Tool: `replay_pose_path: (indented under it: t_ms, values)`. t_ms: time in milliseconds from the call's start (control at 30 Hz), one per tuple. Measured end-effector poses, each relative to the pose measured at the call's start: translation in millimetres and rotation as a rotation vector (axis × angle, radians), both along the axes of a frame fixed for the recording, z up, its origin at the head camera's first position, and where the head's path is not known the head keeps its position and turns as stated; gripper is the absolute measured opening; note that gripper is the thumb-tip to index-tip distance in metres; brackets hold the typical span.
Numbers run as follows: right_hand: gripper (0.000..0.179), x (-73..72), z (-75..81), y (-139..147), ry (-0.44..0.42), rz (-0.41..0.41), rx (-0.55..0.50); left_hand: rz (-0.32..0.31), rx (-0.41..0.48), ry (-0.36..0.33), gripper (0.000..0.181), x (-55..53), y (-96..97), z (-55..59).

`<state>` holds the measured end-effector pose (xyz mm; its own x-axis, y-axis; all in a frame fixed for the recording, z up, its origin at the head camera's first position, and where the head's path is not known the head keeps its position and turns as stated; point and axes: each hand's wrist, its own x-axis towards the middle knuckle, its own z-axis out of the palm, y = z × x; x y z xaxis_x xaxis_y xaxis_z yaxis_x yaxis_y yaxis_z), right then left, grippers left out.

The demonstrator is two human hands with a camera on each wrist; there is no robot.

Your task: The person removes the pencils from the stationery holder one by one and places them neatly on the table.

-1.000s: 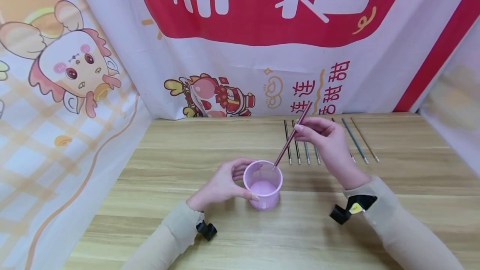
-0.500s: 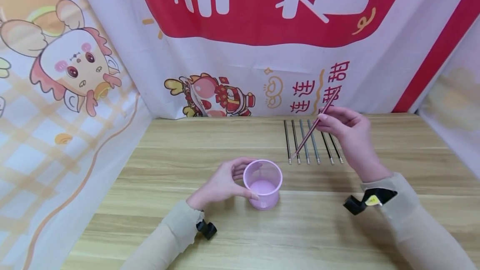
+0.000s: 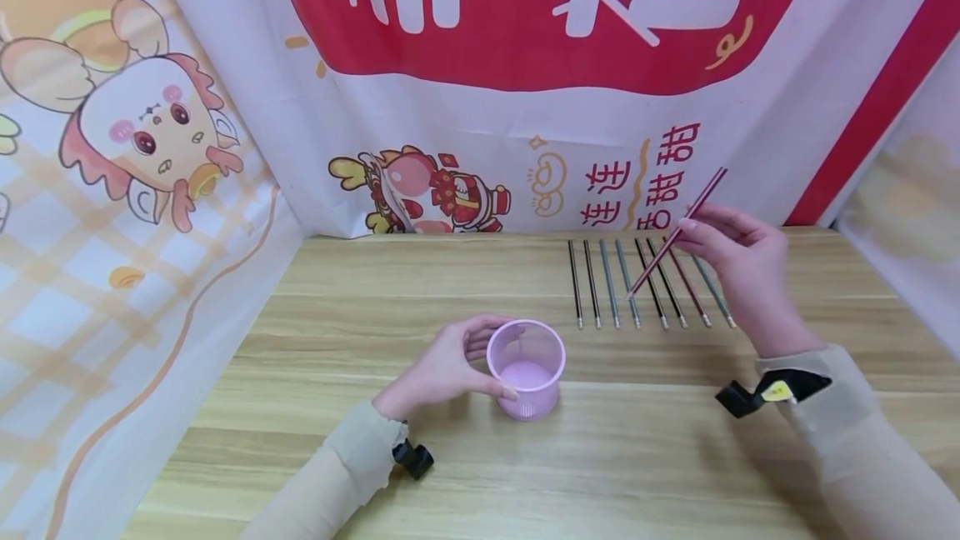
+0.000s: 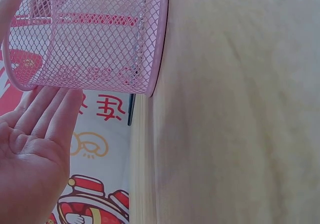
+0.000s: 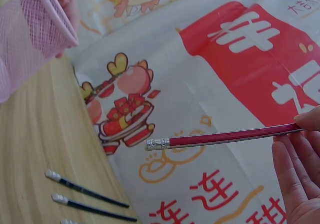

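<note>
A pink mesh pencil holder (image 3: pixel 528 394) stands upright on the table, with nothing seen inside it in the head view. My left hand (image 3: pixel 442 365) holds it from the left, thumb on the near side and fingers round the far side. My right hand (image 3: pixel 753 277) pinches a dark red pencil (image 3: pixel 652 264) between thumb and fingers. The pencil is tilted above the table, its eraser end (image 5: pixel 157 144) pointing down towards the left. Beneath it lies a row of several pencils (image 3: pixel 591 282), black, blue and dark red; my right hand covers the row's right end.
The wooden table (image 3: pixel 375 273) ends at a printed cloth backdrop (image 3: pixel 465 123) behind the pencils. Another printed cloth (image 3: pixel 247 257) borders the left side. Each wrist wears a black camera mount (image 3: pixel 414 458).
My right hand has moved right and a little back with the red pencil, from the holder's rim to over the pencil row. My left hand and the holder have stayed put.
</note>
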<state>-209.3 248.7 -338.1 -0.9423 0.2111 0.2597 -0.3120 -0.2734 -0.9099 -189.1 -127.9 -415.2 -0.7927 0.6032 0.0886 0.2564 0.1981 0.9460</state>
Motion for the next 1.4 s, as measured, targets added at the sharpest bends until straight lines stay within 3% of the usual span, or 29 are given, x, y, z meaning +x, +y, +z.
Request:
replay_pose_path:
  t_ms: [500,600,733,967,1267,1400]
  values:
    - [0.036,-20.7,-16.0,50.9,-0.060,-0.096,-0.011,-0.006,0.005,-0.002,0.086,0.6,-0.7,0.1]
    - [0.038,-24.4,-18.1,64.1,-0.095,-0.127,0.034,-0.007,0.006,0.003,0.085,0.4,-0.4,-0.2]
    - [0.040,-28.2,-19.0,84.7,-0.194,-0.170,0.169,0.001,0.000,0.007,0.085,0.8,-0.4,-0.6]
    - [0.054,-36.6,-24.0,122.8,-0.388,-0.229,0.601,0.003,0.000,0.010,0.083,1.5,-0.3,-0.5]
    - [0.061,-50.0,-45.3,164.4,-0.408,-0.234,0.844,0.002,0.003,0.011,0.083,1.8,-0.2,-0.7]
    - [0.031,-56.2,-57.9,174.5,-0.414,-0.213,0.895,0.003,0.004,0.014,0.083,1.7,-0.7,-1.0]
